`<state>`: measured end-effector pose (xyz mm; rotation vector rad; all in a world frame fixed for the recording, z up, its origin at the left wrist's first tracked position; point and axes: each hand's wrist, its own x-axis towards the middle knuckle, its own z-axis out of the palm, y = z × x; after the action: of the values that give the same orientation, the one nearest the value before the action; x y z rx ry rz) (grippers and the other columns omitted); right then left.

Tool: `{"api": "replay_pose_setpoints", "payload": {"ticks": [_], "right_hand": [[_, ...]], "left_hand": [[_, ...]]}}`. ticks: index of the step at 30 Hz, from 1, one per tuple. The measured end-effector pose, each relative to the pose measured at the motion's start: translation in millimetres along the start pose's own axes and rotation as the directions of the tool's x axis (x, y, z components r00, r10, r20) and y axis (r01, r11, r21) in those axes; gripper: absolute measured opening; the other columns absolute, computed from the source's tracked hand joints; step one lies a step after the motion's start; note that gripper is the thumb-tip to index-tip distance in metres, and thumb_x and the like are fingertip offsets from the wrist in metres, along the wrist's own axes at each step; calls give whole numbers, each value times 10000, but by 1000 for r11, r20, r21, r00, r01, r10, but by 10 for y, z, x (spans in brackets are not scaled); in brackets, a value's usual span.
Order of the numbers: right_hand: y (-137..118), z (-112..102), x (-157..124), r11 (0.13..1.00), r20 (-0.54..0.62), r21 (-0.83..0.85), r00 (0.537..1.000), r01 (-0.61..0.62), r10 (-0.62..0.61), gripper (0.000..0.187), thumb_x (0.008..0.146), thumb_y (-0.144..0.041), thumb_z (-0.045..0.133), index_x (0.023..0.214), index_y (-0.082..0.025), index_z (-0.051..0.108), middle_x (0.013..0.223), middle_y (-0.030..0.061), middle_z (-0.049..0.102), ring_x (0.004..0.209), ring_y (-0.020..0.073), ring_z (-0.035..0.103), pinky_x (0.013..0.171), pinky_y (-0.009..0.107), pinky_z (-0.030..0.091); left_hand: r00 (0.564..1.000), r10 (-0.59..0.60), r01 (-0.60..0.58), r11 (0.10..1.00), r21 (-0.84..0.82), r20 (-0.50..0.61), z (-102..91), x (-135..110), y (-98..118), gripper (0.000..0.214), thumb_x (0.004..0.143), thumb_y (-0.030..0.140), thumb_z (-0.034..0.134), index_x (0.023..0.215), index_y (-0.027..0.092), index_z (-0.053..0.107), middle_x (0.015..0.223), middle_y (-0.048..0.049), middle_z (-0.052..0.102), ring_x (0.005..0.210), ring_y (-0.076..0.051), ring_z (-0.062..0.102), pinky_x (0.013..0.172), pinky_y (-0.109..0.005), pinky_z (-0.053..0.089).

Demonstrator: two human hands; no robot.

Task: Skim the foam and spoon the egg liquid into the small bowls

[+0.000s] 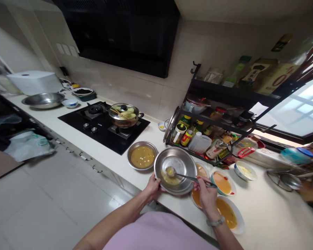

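Observation:
My left hand [153, 186] grips the near rim of a tilted steel bowl [181, 160] that holds a little yellow soup. My right hand [206, 194] is closed on the handle of a metal ladle [170, 171], whose scoop sits inside the bowl with soup in it. Beneath and beside the bowl stand white bowls of orange-yellow soup, one [228, 212] below my right wrist and one [222, 183] just right of the ladle handle. Another steel bowl of soup [142, 157] rests on the counter to the left.
A lidded pot [124, 115] sits on the black hob [104, 125]. A black rack [211, 114] of bottles and jars stands behind the bowls. A small white dish [245, 170], a strainer [285, 180], a large steel basin [43, 100] and a white appliance [34, 82] line the counter.

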<state>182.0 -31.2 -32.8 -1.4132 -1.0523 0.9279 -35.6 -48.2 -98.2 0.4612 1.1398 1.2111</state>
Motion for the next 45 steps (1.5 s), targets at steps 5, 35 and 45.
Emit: {"api": "replay_pose_setpoints", "payload": {"ticks": [5, 35, 45], "right_hand": [[-229, 166, 24, 992, 25, 118, 999, -45, 43, 329, 697, -453, 714, 843, -168, 635, 563, 8, 631, 462, 149, 538, 448, 264, 449], [-415, 589, 1, 861, 331, -125, 839, 493, -432, 196, 864, -312, 556, 967, -209, 687, 875, 72, 695, 665, 178, 646, 624, 306, 553], [-288, -230, -141, 745, 290, -393, 842, 538, -455, 256, 854, -413, 532, 858, -196, 668, 787, 79, 709, 696, 204, 673, 657, 305, 550]], "left_hand": [[1000, -17, 18, 1000, -15, 10, -14, 36, -43, 590, 719, 120, 563, 1290, 171, 421, 735, -4, 677, 490, -137, 602, 444, -250, 512], [999, 1, 0, 1000, -17, 37, -7, 67, 9, 531, 705, 190, 593, 1218, 178, 458, 861, -44, 673, 567, -142, 615, 491, -265, 526], [985, 164, -168, 980, 104, 50, 44, 3, 67, 657, 756, 224, 560, 1374, 218, 335, 765, 18, 621, 524, -118, 573, 473, -231, 508]]}}
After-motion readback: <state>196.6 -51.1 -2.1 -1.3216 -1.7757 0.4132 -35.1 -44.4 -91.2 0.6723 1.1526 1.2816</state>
